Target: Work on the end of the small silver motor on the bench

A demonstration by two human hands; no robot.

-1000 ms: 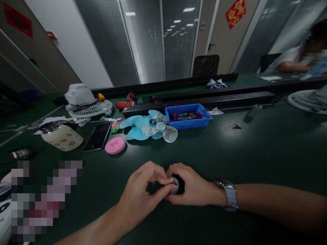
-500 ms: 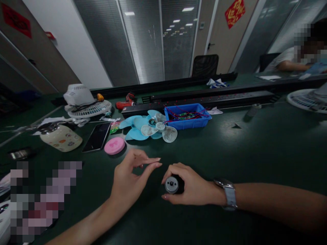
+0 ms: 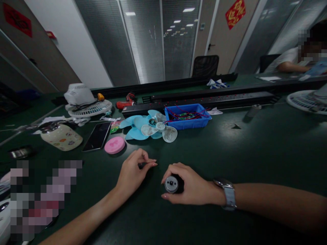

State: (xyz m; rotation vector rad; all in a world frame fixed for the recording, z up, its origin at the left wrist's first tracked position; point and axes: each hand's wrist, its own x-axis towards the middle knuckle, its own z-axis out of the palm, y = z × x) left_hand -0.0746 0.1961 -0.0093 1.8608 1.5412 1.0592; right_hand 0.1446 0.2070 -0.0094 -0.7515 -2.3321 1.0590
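A dark green tabletop [image 3: 255, 153] carries a blue bin [image 3: 188, 116] of wires and, beside it, pale fan blades [image 3: 149, 128]. Near the front edge, the right hand [image 3: 190, 185] wraps its fingers closed around a small black motor [image 3: 173, 184], metal face turned up. Just beside it, the left hand [image 3: 133, 172] pinches a tiny dark part [image 3: 142, 165] between fingertips.

Nothing here reads clearly. A red diamond sign [image 3: 235, 13] with gold brushwork hangs on the far wall, top right, its character too blurred to make out, possibly a greeting. A second red sign [image 3: 17, 19] on the dark panel at top left is just as illegible. The cream jar [image 3: 61, 136] near the table's left edge carries small coloured stickers, no legible lettering.
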